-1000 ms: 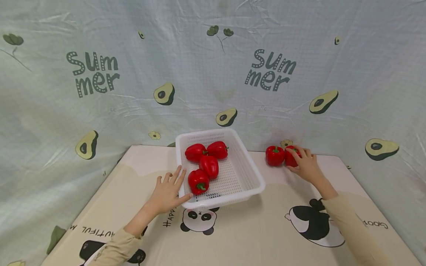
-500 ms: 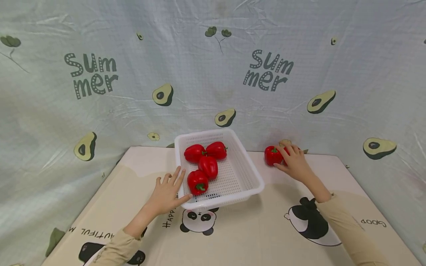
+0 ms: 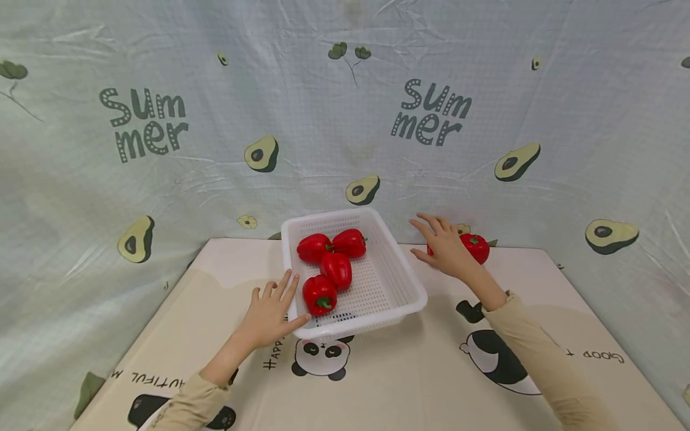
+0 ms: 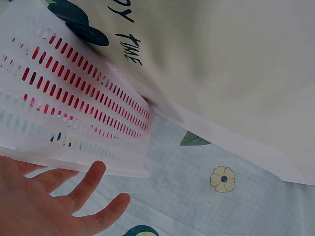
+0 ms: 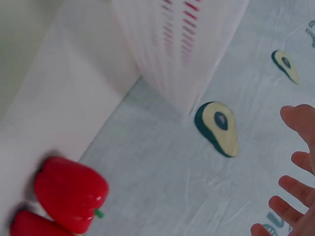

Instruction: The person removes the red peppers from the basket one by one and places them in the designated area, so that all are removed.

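Observation:
My left hand (image 3: 268,316) lies at the near left rim of a white plastic basket (image 3: 412,301), fingers spread and straight. In the left wrist view the fingers (image 4: 88,184) reach along the rim, below the slotted side wall. Several red bell peppers (image 3: 320,295) sit in the left part of the basket. My right hand (image 3: 450,251) is raised with its fingers apart and nothing in them, over two more peppers on the table. One, the right pepper (image 3: 477,247), shows beside the wrist; the other is mostly hidden behind the hand. Both peppers (image 5: 71,194) appear in the right wrist view.
The table (image 3: 388,383) wears a beige cloth printed with pandas and lettering. A pale blue curtain (image 3: 302,90) with avocado prints hangs right behind the table's far edge and along both sides.
My right hand has moved left, from the right pepper across to the left one, and now stands over and slightly past it. The left hand, basket and peppers stay put.

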Available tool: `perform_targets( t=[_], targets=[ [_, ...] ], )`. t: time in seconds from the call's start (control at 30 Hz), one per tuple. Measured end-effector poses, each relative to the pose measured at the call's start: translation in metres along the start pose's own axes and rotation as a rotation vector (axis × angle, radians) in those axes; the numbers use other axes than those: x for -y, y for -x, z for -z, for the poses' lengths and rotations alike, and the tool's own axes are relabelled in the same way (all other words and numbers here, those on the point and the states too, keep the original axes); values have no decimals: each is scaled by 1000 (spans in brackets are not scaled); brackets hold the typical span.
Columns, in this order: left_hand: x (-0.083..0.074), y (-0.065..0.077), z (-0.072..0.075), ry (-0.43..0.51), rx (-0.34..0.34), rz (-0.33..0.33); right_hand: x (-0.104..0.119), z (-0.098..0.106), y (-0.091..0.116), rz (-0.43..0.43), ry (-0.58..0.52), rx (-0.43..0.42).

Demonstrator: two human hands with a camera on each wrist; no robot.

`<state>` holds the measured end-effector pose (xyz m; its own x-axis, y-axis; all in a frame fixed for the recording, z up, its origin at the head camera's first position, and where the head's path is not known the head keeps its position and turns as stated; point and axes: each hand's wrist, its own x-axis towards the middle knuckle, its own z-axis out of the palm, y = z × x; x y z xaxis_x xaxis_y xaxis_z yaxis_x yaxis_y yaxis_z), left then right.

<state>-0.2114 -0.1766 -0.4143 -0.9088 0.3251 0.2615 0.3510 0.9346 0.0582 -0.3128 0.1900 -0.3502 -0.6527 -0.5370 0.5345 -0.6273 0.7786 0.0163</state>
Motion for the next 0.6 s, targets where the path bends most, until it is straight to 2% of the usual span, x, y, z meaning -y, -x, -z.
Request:
perform_targets(
  t=[0.37,0.6],
  targets=[
    [0,-1,0,-12,-9,-2,29,-2,-47,77,-2,3],
    [0,-1,0,-11,-4,-8,42,-10,-75,52,-3,60]
  ],
)
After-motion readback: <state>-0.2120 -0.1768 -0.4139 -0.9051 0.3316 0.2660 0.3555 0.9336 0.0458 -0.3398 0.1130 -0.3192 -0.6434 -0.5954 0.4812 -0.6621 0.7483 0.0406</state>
